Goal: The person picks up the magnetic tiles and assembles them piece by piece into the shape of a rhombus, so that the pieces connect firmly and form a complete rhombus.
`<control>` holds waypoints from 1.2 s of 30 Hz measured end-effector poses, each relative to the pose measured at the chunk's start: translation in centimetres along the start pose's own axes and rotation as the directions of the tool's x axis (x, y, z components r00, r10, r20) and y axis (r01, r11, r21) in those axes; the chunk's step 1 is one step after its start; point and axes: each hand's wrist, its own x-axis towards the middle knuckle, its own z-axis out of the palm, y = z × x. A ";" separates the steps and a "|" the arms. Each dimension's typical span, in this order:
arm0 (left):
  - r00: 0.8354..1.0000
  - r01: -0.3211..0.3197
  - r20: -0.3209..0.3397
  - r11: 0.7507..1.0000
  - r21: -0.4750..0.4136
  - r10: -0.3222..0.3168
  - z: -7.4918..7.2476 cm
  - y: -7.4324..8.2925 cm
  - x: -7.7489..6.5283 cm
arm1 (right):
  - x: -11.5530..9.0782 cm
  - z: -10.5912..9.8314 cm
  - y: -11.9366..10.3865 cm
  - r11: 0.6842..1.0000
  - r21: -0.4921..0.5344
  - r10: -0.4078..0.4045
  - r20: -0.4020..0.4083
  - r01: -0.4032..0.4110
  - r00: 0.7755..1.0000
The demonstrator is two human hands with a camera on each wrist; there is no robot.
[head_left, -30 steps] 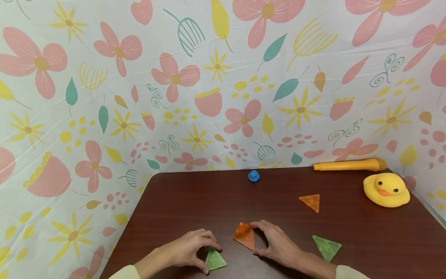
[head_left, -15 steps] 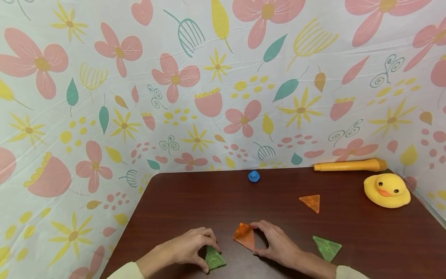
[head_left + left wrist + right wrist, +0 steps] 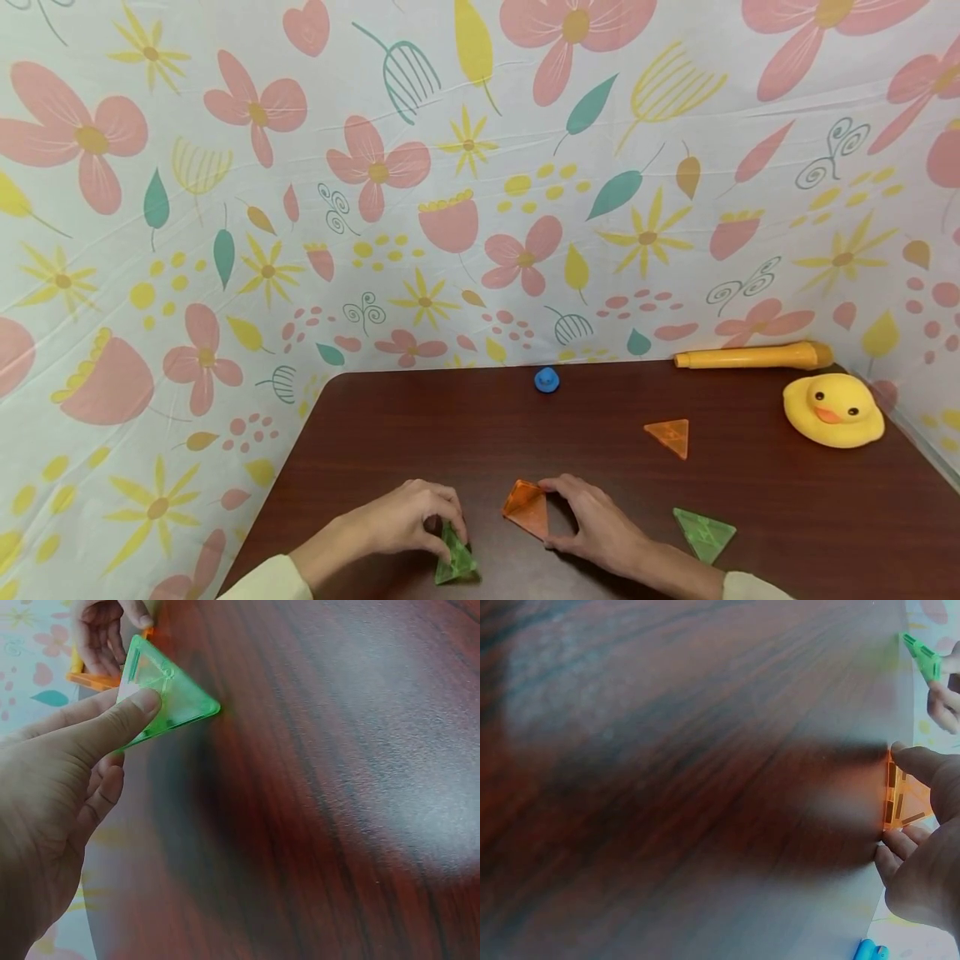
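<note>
My left hand (image 3: 412,518) pinches a translucent green triangular magnetic tile (image 3: 455,564) between thumb and fingers, tilted at the front of the table. In the left wrist view the thumb presses on the face of this green tile (image 3: 176,697). Just to its right, my right hand (image 3: 596,523) grips joined orange triangular tiles (image 3: 527,510) at their edges, thumb at the near corner and fingers at the far one. One orange face stands up from the other. In the right wrist view, the fingertips sit at both ends of the orange tiles (image 3: 892,791).
Another green triangular tile (image 3: 703,534) lies right of my right hand, and a loose orange tile (image 3: 669,437) lies behind it. At the back are a small blue duck (image 3: 547,380), a yellow toy microphone (image 3: 750,357) and a yellow duck (image 3: 832,410) on the brown table (image 3: 405,433).
The left hand has tilted the green tile up from its flatter position and shifted slightly left. The right hand and the orange tiles have stayed in place.
</note>
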 end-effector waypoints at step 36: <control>0.965 -0.118 -0.239 0.992 -0.034 0.106 0.4 0.5 2.2 | -0.1 0.0 -0.1 1.000 0.015 0.016 0.010 -0.016 1.000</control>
